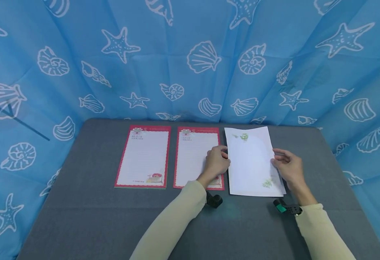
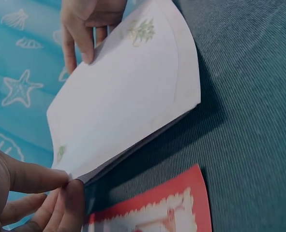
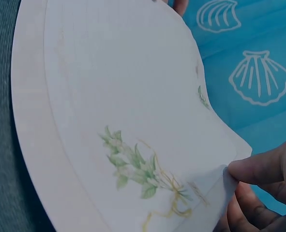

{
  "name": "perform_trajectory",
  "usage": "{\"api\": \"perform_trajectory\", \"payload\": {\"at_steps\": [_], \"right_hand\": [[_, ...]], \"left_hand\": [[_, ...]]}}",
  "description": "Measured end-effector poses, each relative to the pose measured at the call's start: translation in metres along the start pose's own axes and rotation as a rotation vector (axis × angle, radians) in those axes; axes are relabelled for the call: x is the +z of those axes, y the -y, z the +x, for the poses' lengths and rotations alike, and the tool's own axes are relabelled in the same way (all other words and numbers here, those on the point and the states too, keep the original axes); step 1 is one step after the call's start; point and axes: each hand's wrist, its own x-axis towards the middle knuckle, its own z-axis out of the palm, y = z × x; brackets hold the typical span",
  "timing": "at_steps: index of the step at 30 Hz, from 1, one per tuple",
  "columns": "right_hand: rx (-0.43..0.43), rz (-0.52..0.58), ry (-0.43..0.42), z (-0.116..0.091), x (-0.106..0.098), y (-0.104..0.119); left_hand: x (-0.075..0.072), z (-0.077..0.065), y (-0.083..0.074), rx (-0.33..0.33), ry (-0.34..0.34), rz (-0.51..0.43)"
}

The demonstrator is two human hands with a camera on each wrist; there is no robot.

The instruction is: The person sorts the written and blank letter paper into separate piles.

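A white sheet of paper (image 1: 251, 162) with green leaf prints is held up between both hands at the right of the table. My left hand (image 1: 216, 161) pinches its left edge between thumb and fingers, and in the left wrist view the left thumb (image 2: 41, 177) lies on top of that edge. On the opposite edge, my right hand (image 1: 289, 168) pinches the paper; the right wrist view shows its thumb (image 3: 259, 166) on the upper face. The paper bows, with its near edge lifted over the cloth and a second layer showing along its margin.
Two red-bordered sheets lie side by side to the left: a far left one (image 1: 142, 157) and a middle one (image 1: 193, 155), partly covered by the left hand and forearm. Grey cloth covers the table (image 1: 89, 216). A blue curtain (image 1: 177, 54) with shell prints hangs behind.
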Motion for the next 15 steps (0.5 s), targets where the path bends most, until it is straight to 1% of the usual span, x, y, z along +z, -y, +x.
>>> {"api": "perform_trajectory", "payload": {"at_steps": [5, 10, 15], "right_hand": [[0.021, -0.029, -0.010, 0.005, -0.001, -0.006], [0.024, -0.069, -0.014, 0.008, 0.000, -0.010], [0.062, -0.106, 0.015, 0.011, 0.001, -0.012]], "left_hand": [[0.009, 0.004, -0.007, -0.038, 0.031, 0.066], [0.016, 0.007, -0.011, -0.090, 0.037, 0.133], [0.017, 0.008, -0.015, -0.123, 0.038, 0.153]]}}
